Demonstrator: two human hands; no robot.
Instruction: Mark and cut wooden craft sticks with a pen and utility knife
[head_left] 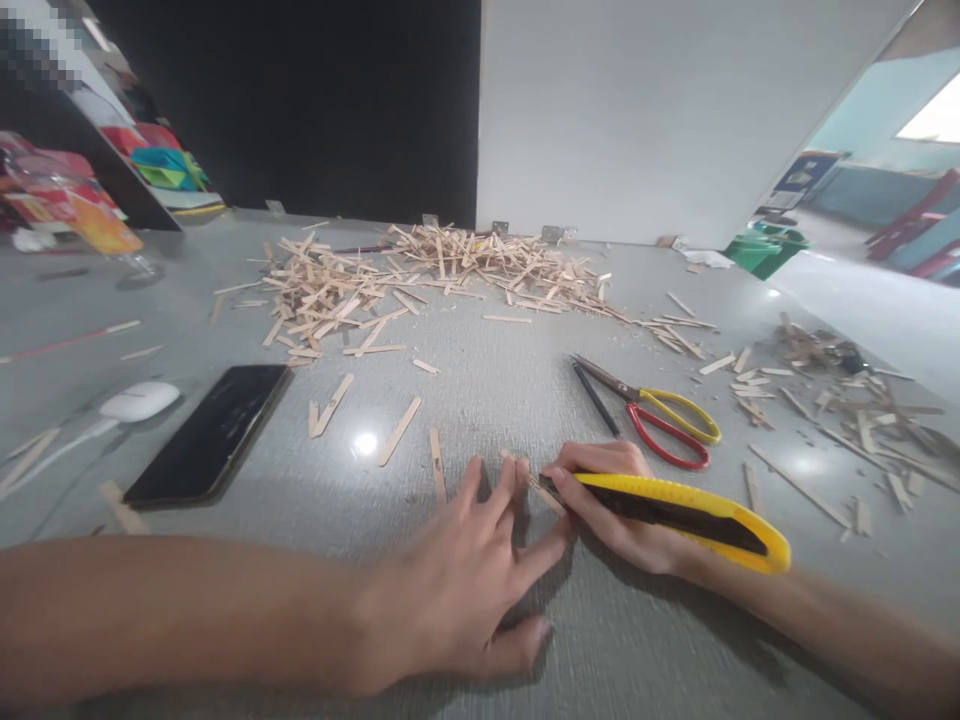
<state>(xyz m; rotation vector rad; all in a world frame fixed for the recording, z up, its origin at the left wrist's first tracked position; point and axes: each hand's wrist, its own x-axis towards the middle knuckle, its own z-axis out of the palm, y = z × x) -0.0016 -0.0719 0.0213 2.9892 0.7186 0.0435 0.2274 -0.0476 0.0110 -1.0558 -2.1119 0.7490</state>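
Observation:
A yellow utility knife (675,510) lies across my right hand (622,500), whose fingers are closed round its front end. Its tip meets a small wooden stick (546,494) on the grey table. My left hand (465,580) rests palm down with fingers spread, fingertips pressing near that stick. Just beyond the left fingers is another stick (437,464), and a further one (400,431) lies to its left. Scissors with one red and one yellow handle (667,430) sit behind my right hand, beside a thin black pen-like tool (598,400).
Heaps of wooden sticks (487,262) line the back by a black and white panel (615,120). A black phone (210,435) and white mouse (140,400) lie left. Wood scraps (877,425) cover the right side. A bottle (97,222) stands far left.

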